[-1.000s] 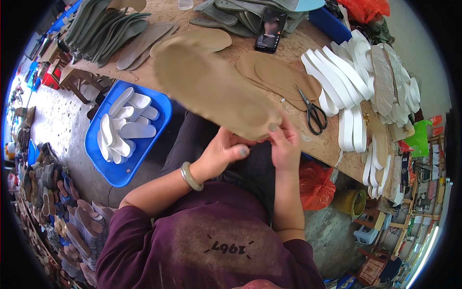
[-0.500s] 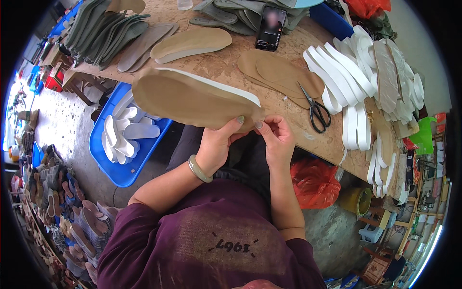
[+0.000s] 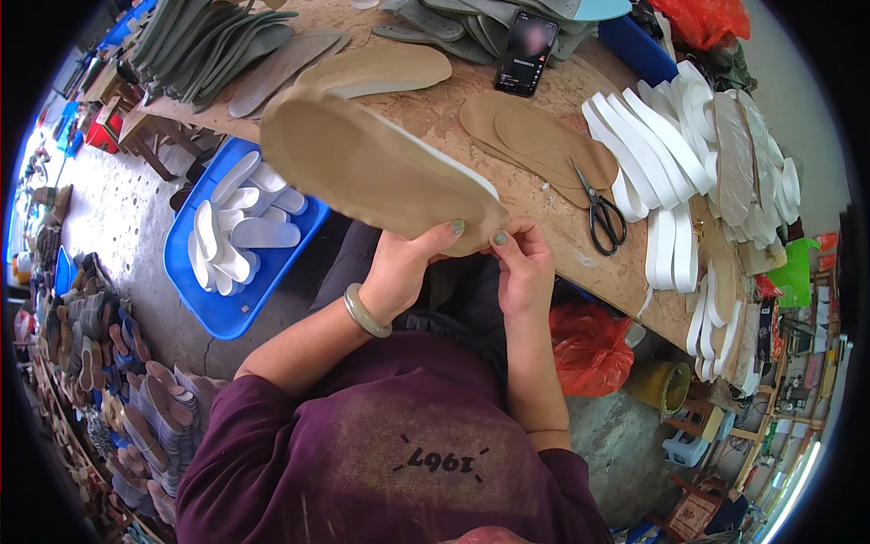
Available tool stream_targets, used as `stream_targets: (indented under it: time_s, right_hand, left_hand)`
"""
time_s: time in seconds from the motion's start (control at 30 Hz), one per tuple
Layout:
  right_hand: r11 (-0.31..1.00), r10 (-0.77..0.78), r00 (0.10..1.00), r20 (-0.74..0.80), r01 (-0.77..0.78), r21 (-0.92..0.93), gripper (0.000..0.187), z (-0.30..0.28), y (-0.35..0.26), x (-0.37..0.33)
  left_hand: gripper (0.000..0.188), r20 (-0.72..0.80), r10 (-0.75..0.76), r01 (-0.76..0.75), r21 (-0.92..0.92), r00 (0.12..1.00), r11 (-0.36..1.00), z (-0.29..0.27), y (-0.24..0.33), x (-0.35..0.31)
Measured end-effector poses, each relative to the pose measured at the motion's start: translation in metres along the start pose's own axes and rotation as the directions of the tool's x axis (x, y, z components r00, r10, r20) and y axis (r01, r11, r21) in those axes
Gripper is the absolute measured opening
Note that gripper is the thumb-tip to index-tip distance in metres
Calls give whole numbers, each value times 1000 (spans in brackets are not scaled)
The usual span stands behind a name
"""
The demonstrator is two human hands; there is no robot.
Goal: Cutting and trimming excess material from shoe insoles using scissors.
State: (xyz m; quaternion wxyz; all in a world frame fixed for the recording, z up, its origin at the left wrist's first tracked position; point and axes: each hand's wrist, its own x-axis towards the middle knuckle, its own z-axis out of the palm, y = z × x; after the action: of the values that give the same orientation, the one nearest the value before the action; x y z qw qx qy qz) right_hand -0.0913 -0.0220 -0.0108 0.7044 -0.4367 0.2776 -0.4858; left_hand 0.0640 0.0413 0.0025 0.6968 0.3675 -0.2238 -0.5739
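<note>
A tan-covered shoe sole [image 3: 362, 168] with a white edge is held up in front of me, its wide end toward the upper left. My left hand [image 3: 408, 263] grips the narrow end from below, thumb on the tan face and the other fingers hidden under it. Close by, my right hand [image 3: 526, 267] pinches the tan cover's edge at the tip of that end between thumb and fingers. Beyond the sole, a similar covered sole [image 3: 399, 71] lies on the table. Flat tan insole pieces [image 3: 526, 136] and black-handled scissors [image 3: 602, 218] rest to the right.
White soles [image 3: 639, 145] are piled on the right of the wooden table [image 3: 435, 109]. Grey insoles [image 3: 199, 50] are stacked at the far left, and a phone [image 3: 526, 54] lies at the back. A blue bin [image 3: 227, 317] of white soles stands lower left; a red plastic bag [image 3: 594, 349] sits below the table.
The sole's wide end has tilted and is slightly blurred, while both hands keep their hold at the narrow end. My right thumb has shifted slightly along the edge. The whole view has moved a little.
</note>
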Motion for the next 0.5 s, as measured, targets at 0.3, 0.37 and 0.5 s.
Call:
stream_targets:
  time_s: [0.3, 0.37, 0.5]
  right_hand:
    - [964, 83, 993, 85, -102, 247, 45, 14, -1, 2]
    - [960, 78, 994, 82, -97, 262, 44, 15, -1, 0]
    - [971, 60, 995, 76, -76, 225, 48, -2, 1, -3]
  left_hand:
    - [34, 98, -285, 284, 23, 953, 958, 4, 23, 0]
    - [34, 105, -315, 317, 6, 943, 949, 5, 22, 1]
    - [33, 138, -346, 358, -67, 928, 932, 6, 21, 2]
